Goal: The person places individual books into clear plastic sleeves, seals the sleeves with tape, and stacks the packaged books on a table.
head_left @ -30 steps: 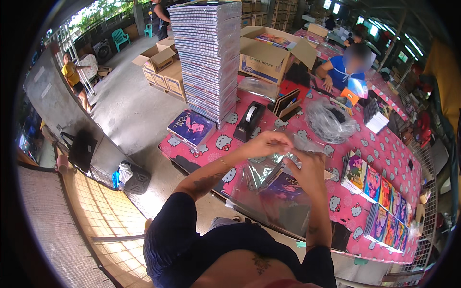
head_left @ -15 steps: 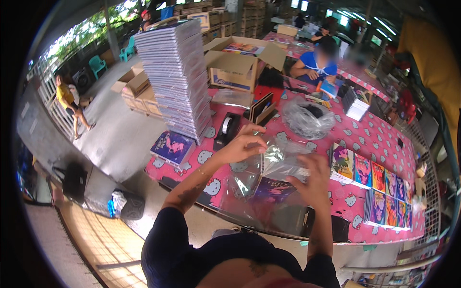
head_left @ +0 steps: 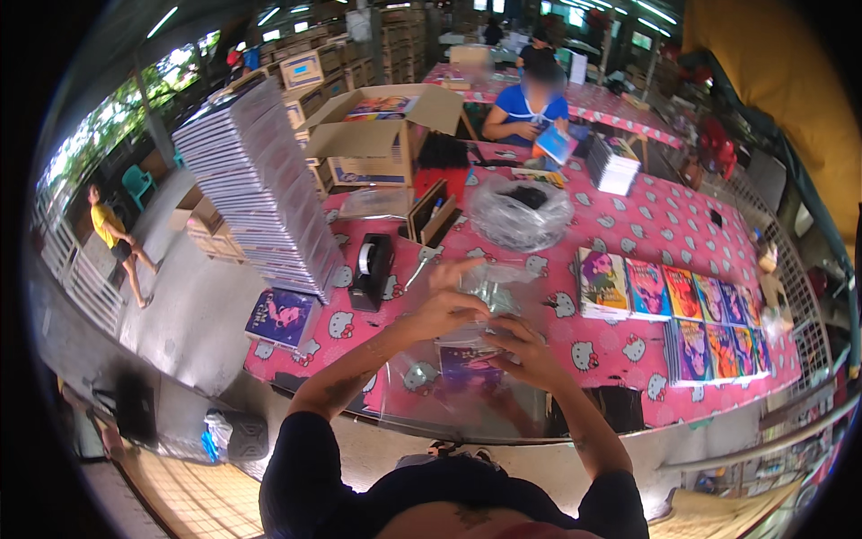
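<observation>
A purple book (head_left: 474, 366) lies in front of me at the near table edge, partly under clear plastic film (head_left: 422, 373). My left hand (head_left: 446, 304) is closed at the film's upper part, thumb and fingers pinched together and one finger blurred. From the right, my right hand (head_left: 521, 349) bends its fingers over the same film, close to my left fingertips. Both hands hide part of the book and film. Left of them stands a black tape dispenser (head_left: 371, 271). Beside it are a short pile of purple books (head_left: 283, 317) and a tall stack of plastic-wrapped books (head_left: 260, 184).
Several rows of colourful books (head_left: 633, 287) occupy the table's right side. A bundle of clear plastic (head_left: 519, 216) lies beyond my hands, near a wooden holder (head_left: 433, 214) and an open carton (head_left: 370, 162). Across the table, a person in blue (head_left: 530, 112) holds a book.
My right hand has come left, close to my left hand, and its fingers now bend onto the film. The view has shifted, so the table things sit further left.
</observation>
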Tool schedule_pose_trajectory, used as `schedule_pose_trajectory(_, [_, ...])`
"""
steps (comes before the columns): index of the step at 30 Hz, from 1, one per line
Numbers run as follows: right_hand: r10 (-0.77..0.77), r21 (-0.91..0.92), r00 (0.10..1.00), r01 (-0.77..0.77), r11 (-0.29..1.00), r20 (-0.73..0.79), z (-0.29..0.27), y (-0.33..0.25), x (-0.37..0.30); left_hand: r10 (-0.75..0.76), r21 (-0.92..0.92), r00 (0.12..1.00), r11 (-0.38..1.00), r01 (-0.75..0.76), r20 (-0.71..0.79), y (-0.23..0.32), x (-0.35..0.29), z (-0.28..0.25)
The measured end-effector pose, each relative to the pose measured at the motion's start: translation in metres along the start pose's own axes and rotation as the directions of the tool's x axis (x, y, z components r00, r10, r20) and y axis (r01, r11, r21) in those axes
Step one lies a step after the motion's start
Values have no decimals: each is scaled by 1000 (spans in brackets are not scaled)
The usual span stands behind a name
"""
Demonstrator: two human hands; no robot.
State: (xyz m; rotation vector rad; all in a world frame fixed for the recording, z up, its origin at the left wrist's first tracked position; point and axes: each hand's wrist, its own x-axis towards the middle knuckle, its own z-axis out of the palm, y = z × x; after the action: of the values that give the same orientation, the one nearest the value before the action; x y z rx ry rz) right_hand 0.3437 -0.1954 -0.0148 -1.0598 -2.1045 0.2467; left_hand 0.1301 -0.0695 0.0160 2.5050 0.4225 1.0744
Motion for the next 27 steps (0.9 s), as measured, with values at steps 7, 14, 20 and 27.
schedule_pose_trajectory(7, [333,476,920,-202,856,-209,-9,22,-28,-457,-523,877,716,462,149,17,-19,-46])
schedule_pose_trajectory(14, [5,40,956,-18,999,293,-15,12,10,-68,21,991,998,66,116,13,7,-6])
schedule_pose_trajectory(20, [-44,29,978,39,999,205,-4,26,8,-213,143,954,972,185,212,4,-3,23])
schedule_pose_trajectory(27, [83,51,962,-100,994,260,-6,21,8,-299,-9,949,954,301,102,18,8,15])
